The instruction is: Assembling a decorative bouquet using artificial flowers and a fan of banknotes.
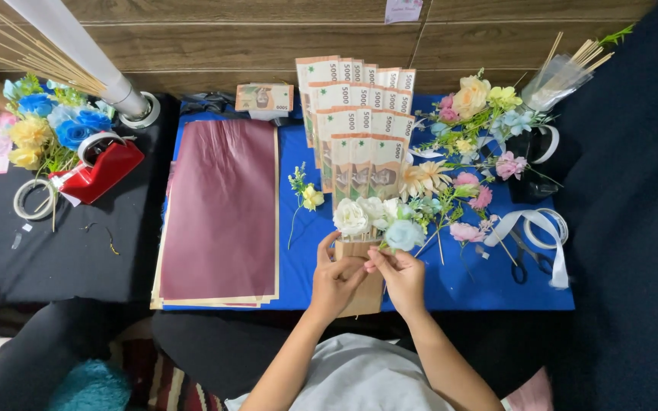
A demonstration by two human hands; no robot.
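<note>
Blue table (451,281) with maroon paper (221,209)

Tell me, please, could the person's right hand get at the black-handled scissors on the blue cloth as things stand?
Probably yes: the scissors lie to the right of the right hand, with bare blue cloth between. But that hand is pinching the flower stems, so it would have to let go first.

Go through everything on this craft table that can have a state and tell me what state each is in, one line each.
Banknote fan: spread in tiered rows, lying flat.
White flowers: set at the fan's base.
Brown paper base: held by both hands.
Left hand: gripping the base.
Right hand: pinching at the flowers' stems.
Maroon wrapping sheet: flat, unrolled.
Red tape dispenser: loaded with a roll.
Scissors: lying closed, untouched.
</note>
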